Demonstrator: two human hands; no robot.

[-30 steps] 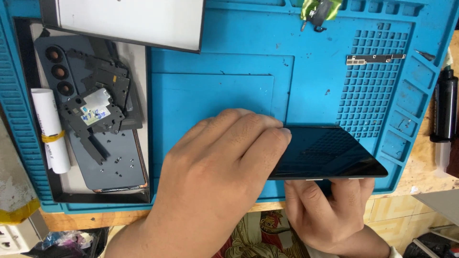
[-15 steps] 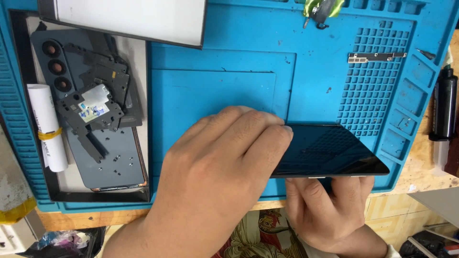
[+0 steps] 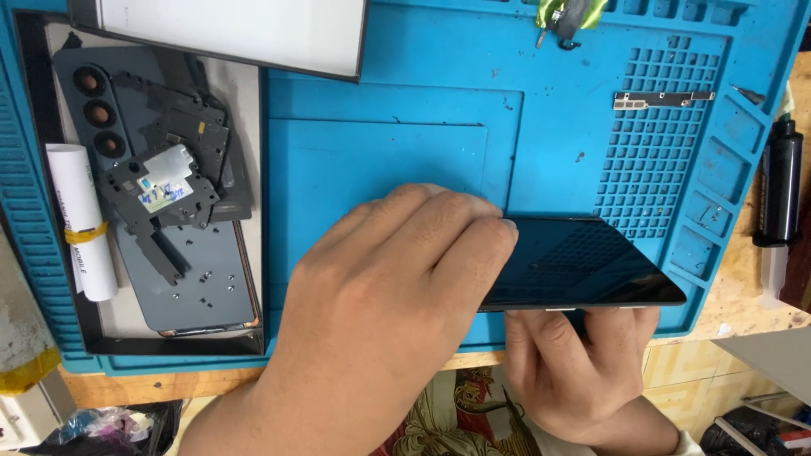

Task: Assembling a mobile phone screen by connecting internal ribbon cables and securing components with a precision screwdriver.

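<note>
Blue mat [image 3: 405, 160] on tabletop: phone [image 3: 583, 262] at its near edge, glass up. Left hand [image 3: 380, 321] curled over phone's left end; right hand [image 3: 583, 371] grips near edge from below. Left of phone: back cover [image 3: 182, 270] already off, black plates [image 3: 165, 181] stripped, in tray [image 3: 245, 127]. Screen not separated yet, judging by intact body.

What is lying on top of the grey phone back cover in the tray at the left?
On the grey back cover lie dark plastic frame pieces and small screws. Whatever is beneath those pieces is covered.
</note>
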